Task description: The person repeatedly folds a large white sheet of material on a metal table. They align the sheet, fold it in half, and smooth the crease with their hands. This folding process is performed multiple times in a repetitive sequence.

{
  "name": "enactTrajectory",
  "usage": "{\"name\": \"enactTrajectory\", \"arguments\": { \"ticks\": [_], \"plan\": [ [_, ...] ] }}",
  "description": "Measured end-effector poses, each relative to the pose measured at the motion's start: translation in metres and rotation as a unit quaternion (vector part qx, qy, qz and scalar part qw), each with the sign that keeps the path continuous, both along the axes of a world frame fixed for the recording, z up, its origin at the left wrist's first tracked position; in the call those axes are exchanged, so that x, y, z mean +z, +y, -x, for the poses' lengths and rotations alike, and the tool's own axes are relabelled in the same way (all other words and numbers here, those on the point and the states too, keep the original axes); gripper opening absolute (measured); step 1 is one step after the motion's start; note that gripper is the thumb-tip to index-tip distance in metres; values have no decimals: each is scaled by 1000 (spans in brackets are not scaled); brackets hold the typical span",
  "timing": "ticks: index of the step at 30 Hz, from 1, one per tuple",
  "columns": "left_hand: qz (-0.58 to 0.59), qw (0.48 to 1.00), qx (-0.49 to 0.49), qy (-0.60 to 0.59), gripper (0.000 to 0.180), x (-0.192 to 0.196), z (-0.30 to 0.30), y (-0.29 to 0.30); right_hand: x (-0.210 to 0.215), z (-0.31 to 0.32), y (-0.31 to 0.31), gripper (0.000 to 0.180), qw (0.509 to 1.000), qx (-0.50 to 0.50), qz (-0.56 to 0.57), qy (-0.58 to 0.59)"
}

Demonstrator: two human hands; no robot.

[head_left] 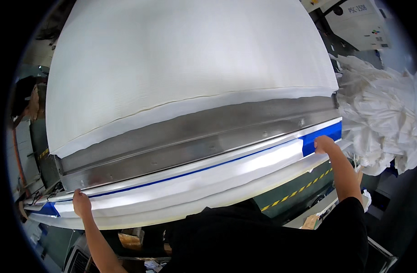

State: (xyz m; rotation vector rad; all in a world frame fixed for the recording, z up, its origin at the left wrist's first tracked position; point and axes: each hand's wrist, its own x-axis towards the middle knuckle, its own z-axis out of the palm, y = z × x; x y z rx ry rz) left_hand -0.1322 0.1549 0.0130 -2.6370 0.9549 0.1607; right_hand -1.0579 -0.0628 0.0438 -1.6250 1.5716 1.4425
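A wide white fabric sheet (194, 54) lies over the large surface ahead, its near edge uneven. In front of that edge runs a long bare metal plate (181, 152). Along the near side, a length of white fabric (204, 182) hangs in folds over a rail with a thin blue stripe. My left hand (82, 204) is closed on this fabric near its left end, beside a blue patch. Toward the right end, my right hand (324, 144) is closed at the fabric's upper part, against a blue end section (312, 139). Fingertips of both hands are partly hidden.
A big heap of crumpled white fabric (376, 109) stands at the right. Behind it is a white machine cabinet (358, 25). Yellow-striped floor marking (299, 189) shows below the rail. Cardboard pieces (131, 239) lie low in front of me.
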Motion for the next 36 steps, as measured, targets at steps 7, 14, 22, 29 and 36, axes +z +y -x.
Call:
{"name": "enactTrajectory", "arguments": {
  "ticks": [7,14,22,29,36],
  "plan": [
    [233,953,-195,-16,36,-42,-34,8,-38,-60,23,17,982,99,127,-95],
    [315,927,-201,-34,30,-43,11,-81,-6,-287,3,18,943,71,150,-289],
    [430,889,-156,18,29,-60,22,-73,18,-629,-29,18,805,186,107,-554],
    [453,877,-157,41,31,-51,22,-92,-4,-857,-64,17,693,154,139,-690],
    [445,884,-130,57,30,-48,21,-85,-18,-926,-62,16,708,159,155,-670]
  ]
}}
